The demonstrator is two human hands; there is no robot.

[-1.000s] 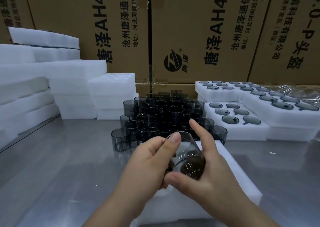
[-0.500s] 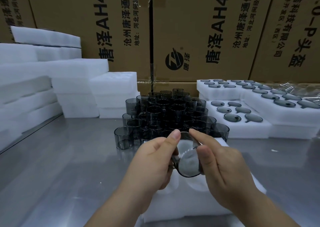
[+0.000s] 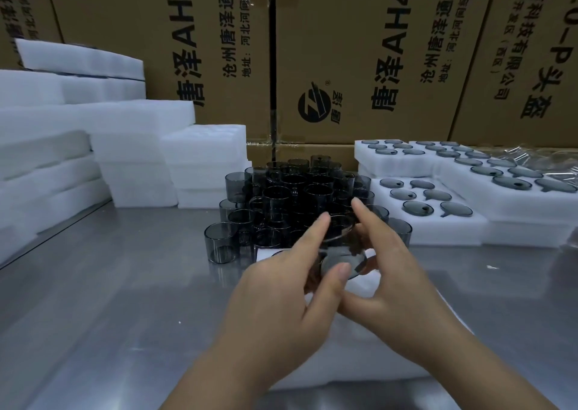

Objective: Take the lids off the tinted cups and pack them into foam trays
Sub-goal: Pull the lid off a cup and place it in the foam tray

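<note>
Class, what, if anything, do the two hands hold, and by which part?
One tinted cup, gripped round its wall between the left hand and the right hand.

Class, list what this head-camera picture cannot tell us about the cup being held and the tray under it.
Head view:
- The held cup: blurred, wrapped by left hand and right hand; lid state unclear.
- The foam tray: pockets hidden beneath both hands.

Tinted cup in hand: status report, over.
Left hand and right hand both grip the tinted cup. Cup tilted above the foam tray, not yet seated. Cup stack close behind.
</note>
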